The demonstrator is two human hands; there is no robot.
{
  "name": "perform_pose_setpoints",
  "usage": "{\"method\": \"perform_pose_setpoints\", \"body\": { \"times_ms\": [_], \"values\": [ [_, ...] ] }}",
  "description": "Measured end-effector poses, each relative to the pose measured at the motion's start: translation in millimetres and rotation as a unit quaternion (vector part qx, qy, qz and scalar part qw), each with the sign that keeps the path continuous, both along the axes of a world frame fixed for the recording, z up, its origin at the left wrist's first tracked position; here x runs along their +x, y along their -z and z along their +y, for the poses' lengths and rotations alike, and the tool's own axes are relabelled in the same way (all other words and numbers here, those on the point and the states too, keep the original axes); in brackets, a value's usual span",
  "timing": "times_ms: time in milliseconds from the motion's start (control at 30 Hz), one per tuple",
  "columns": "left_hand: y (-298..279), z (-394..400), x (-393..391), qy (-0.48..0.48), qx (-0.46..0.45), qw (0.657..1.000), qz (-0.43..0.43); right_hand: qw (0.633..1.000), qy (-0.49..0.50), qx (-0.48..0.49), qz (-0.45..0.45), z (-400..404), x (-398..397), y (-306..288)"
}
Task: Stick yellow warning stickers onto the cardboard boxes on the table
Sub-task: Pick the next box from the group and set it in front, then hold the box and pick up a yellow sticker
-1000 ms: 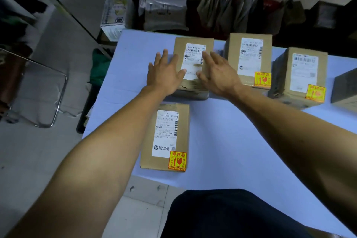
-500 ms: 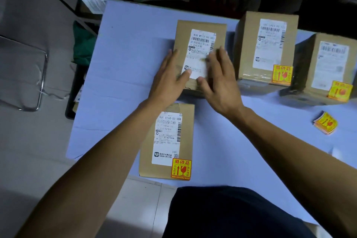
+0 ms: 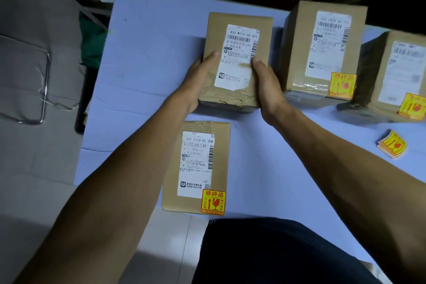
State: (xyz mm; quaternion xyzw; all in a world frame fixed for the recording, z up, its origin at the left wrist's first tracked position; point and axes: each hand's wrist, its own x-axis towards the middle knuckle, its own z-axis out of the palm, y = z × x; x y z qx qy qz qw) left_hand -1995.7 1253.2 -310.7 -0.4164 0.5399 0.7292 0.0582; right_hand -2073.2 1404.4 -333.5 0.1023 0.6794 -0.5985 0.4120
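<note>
At frame centre, our left hand (image 3: 197,80) and right hand (image 3: 267,90) grip a cardboard box (image 3: 235,62) by its sides, thumbs curled over its top; a stack of yellow stickers (image 3: 391,144) lies at right on the table (image 3: 147,53).

The pale blue worktop (image 3: 143,57) carries four cardboard boxes: a flat box (image 3: 196,168) at the near edge, a middle box (image 3: 237,62) behind it, and two more boxes (image 3: 322,48) (image 3: 401,76) rightward. A stack of yellow stickers (image 3: 391,144) lies near the right edge.
</note>
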Motion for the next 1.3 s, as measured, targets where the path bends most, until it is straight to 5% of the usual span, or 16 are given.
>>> {"method": "perform_pose_setpoints", "body": {
  "times_ms": [267,567,1067,1300],
  "values": [
    [-65.5,10.4,-0.5,-0.035,-0.047,0.996,0.069,0.994,-0.029,-0.053,0.092,6.3,-12.4,-59.5],
    [-104.3,112.1,14.6,-0.017,-0.03,0.989,0.141,0.986,-0.007,-0.082,0.148,112.4,10.6,-112.9],
    [-51.1,295.0,61.0,0.04,0.003,0.995,0.091,0.992,0.003,-0.028,0.127,305.6,75.7,-74.9],
    [-13.8,331.0,80.1,0.07,-0.019,0.997,0.003,0.995,-0.056,0.018,0.08,344.9,91.9,-43.3]
  ]
}}
